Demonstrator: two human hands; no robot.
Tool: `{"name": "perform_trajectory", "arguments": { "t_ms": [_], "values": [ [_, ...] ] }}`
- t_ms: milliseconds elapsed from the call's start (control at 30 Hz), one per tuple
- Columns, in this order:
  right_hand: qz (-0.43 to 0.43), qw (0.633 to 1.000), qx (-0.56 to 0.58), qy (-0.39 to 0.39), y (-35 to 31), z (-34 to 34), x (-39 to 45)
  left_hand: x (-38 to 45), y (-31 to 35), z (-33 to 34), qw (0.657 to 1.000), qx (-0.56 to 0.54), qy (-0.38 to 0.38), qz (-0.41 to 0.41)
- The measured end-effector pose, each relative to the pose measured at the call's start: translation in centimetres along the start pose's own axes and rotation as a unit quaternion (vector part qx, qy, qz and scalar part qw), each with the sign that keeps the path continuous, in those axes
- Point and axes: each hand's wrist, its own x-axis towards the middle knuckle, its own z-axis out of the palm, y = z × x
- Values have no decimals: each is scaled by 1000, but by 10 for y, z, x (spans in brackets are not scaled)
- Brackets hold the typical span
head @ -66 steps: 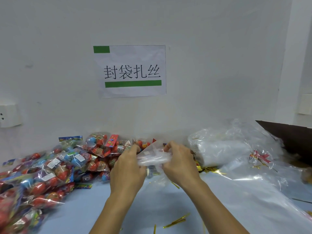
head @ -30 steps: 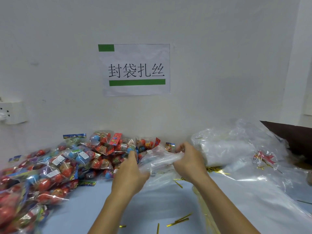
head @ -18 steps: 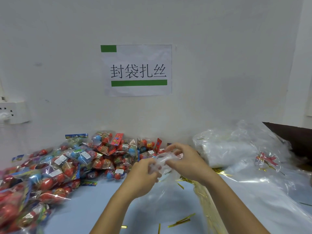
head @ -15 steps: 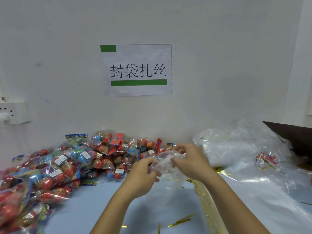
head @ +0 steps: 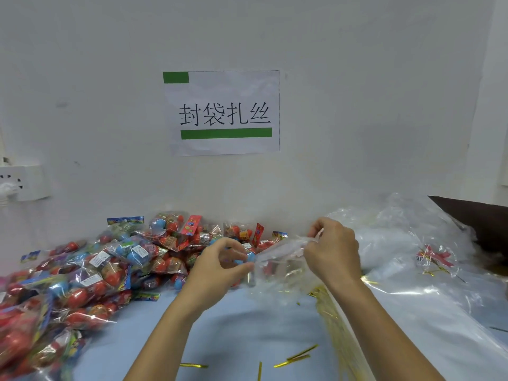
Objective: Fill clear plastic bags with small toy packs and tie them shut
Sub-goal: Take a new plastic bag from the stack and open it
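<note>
A thin clear plastic bag (head: 277, 259) is stretched between my two hands above the pale blue table (head: 242, 325). My left hand (head: 220, 268) pinches its left edge with thumb and fingertips. My right hand (head: 334, 251) pinches the right edge a little higher, near the wall. A large heap of small toy packs (head: 115, 259), red and blue balls in crinkly wrappers, covers the table's left side up to the wall. Gold twist ties (head: 295, 356) lie loose on the table near me, and a bundle of them (head: 334, 320) runs under my right forearm.
A pile of clear plastic bags (head: 406, 243) lies at the right, with a big sheet of plastic (head: 439, 312) spread in front. A dark cardboard flap (head: 483, 224) juts in at the far right. A paper sign (head: 222, 112) and a wall socket (head: 22, 182) are on the wall.
My hands have drawn apart since half a second ago, pulling the bunched bag out wide. The right hand has risen and moved right.
</note>
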Motion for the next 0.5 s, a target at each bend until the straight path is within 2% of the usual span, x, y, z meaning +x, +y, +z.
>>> {"name": "perform_trajectory", "arguments": {
  "t_ms": [100, 200, 300, 400, 500],
  "values": [
    [10, 999, -38, 25, 2, -6, 0, 2, 3, -8, 998, -48, 41, -5],
    [9, 993, -65, -94, 0, -6, -1, 7, 7, -19, 984, -148, 98, -20],
    [-23, 969, -103, -223, -5, -2, -5, 9, 12, -31, 955, -270, 120, -38],
    [-69, 966, -128, -214, -11, 7, -15, 7, 13, -45, 916, -381, 113, -47],
    [-161, 959, -148, -183, -21, 18, -27, 4, 12, -56, 882, -451, 120, -58]
  ]
}}
